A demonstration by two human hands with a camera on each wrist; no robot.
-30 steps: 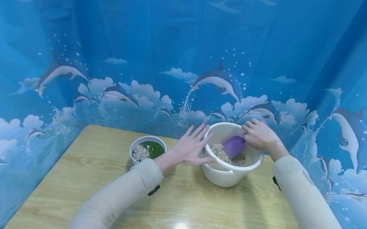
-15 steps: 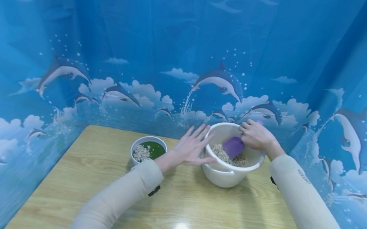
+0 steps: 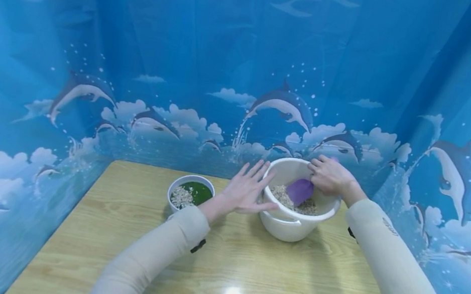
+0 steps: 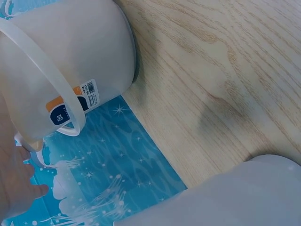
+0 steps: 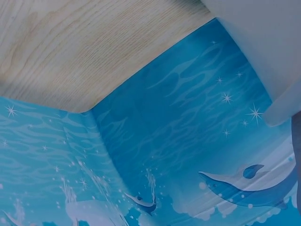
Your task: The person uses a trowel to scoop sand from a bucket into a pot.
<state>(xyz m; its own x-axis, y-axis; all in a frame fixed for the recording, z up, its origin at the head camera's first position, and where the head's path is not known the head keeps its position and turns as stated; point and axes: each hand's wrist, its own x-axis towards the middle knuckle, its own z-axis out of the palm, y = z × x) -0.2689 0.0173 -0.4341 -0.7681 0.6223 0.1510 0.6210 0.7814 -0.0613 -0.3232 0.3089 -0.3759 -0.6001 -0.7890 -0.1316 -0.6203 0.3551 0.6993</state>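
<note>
A white bucket (image 3: 289,230) with a handle stands on the table, holding pale grain flakes (image 3: 280,194). My right hand (image 3: 332,176) is over its far right rim and grips the handle of a purple scoop (image 3: 300,192), whose blade dips into the flakes. My left hand (image 3: 244,190) rests at the bucket's left rim with its fingers straight and spread. In the left wrist view, the bucket (image 4: 89,42) shows a label, and part of the left hand (image 4: 16,183) lies beside its rim. The right wrist view shows neither the right hand's fingers nor the scoop.
Left of the bucket, a white bowl (image 3: 170,190) with a green interior holds some flakes at its left side. The wooden table (image 3: 278,285) ends at a blue dolphin-print curtain (image 3: 213,52) close behind the bucket and along the sides.
The right hand and the scoop have shifted very slightly downward in the bucket, and the right forearm has moved a little left. The left hand stays at the rim.
</note>
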